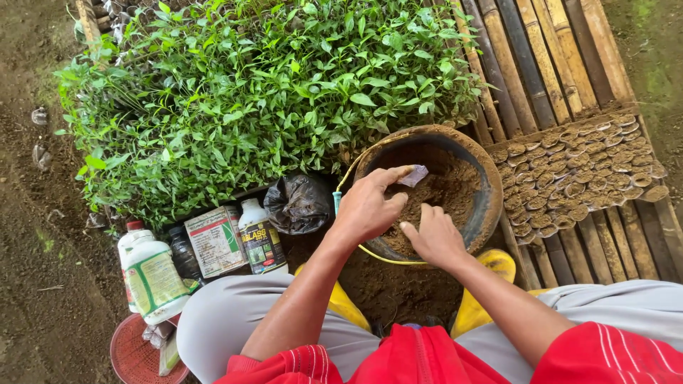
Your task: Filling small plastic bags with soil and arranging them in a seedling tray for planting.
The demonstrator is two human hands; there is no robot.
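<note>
The left hand point(366, 206) pinches a small pale plastic bag point(413, 175) between thumb and fingertips, holding it above the soil point(448, 195) inside a round dark basin point(491, 192). The right hand point(434, 238) rests in the soil at the near side of the basin, fingers bent and pressed into it; whether it holds anything cannot be told. The basin sits on the ground between two yellow boots point(491, 267). To the right, rows of small soil-filled bags point(576, 171) lie on a bamboo rack point(541, 64). On the far side, a dense block of green seedlings point(263, 92) fills the left of the rack. Near left of the basin stand a black plastic bag point(299, 203), a white bottle point(260, 238), a carton point(213, 242) and a large white jug point(153, 277).
</note>
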